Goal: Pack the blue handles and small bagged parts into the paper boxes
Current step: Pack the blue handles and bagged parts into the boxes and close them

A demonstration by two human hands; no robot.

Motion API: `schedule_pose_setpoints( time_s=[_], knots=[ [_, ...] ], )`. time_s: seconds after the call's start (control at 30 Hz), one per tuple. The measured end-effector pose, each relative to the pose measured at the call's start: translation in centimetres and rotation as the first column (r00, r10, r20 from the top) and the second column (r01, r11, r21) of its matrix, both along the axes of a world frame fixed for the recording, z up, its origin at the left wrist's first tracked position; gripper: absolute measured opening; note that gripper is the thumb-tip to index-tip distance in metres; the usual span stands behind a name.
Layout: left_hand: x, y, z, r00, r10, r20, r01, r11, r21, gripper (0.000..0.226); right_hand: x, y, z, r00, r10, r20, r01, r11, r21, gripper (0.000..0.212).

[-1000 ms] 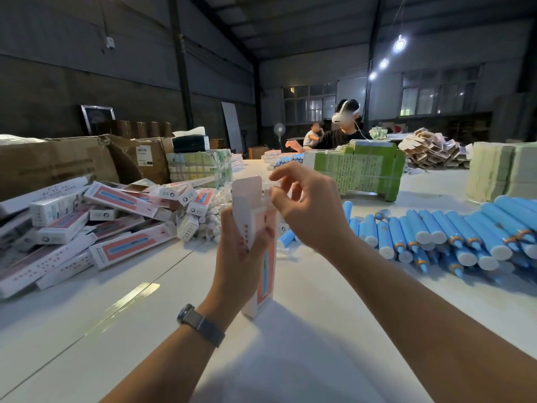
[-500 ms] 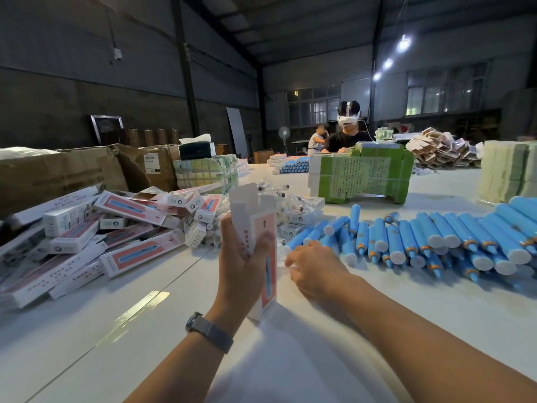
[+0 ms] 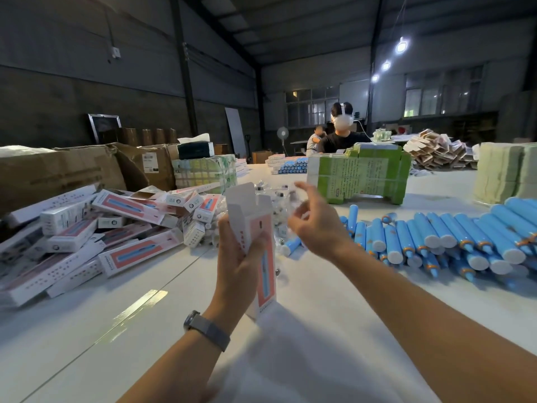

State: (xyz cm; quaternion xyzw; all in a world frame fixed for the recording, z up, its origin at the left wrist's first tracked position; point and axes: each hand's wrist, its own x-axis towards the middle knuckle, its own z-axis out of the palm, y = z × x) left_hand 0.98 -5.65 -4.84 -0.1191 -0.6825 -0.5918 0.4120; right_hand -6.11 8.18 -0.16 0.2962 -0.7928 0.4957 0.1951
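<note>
Left hand [image 3: 238, 263] grips the thin, crushable paper box [image 3: 257, 245] mid-body, flap up; right hand [image 3: 315, 225] seems to pinch a light, slippery bagged part [image 3: 293, 199] (blurred, can't confirm).

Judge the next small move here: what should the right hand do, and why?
Probably carry the small clear bagged part it seems to pinch over to the open top of the paper box and drop it in. The left hand holds the box upright with its flap open, and the right hand is raised beside it.
</note>
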Motion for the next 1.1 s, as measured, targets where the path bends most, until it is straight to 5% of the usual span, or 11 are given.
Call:
schedule_pose_setpoints(
  time_s=[0.1,0.2,0.4,0.57,0.93,1.1],
  knots=[
    [-0.1,0.1,0.1,0.998,-0.061,0.021,0.062,0.998,-0.011,0.034,2.1,0.0,3.2,0.981,0.184,-0.064,-0.195,0.917,-0.349,0.061],
    [-0.2,0.1,0.2,0.997,-0.061,0.049,0.061,0.998,-0.002,0.031,3.9,-0.2,4.6,0.953,0.238,-0.189,-0.298,0.850,-0.434,0.059],
    [0.1,0.5,0.2,0.998,-0.064,-0.004,0.063,0.995,-0.075,0.032,4.9,-0.8,4.1,0.871,0.007,-0.491,-0.049,0.996,-0.074,0.045],
    [0.4,0.7,0.3,0.996,-0.081,-0.027,0.078,0.994,-0.082,0.038,4.3,-0.6,3.8,0.783,-0.080,-0.617,0.172,0.981,0.091,0.015],
    [0.1,0.4,0.2,0.995,-0.099,-0.011,0.098,0.994,-0.048,0.033,3.6,0.0,3.1,0.811,0.025,-0.585,0.178,0.941,0.288,0.032],
    [0.1,0.5,0.2,0.994,-0.107,0.004,0.107,0.993,-0.060,0.029,3.5,0.3,2.8,0.831,0.053,-0.554,0.079,0.974,0.212,0.022]
  ],
)
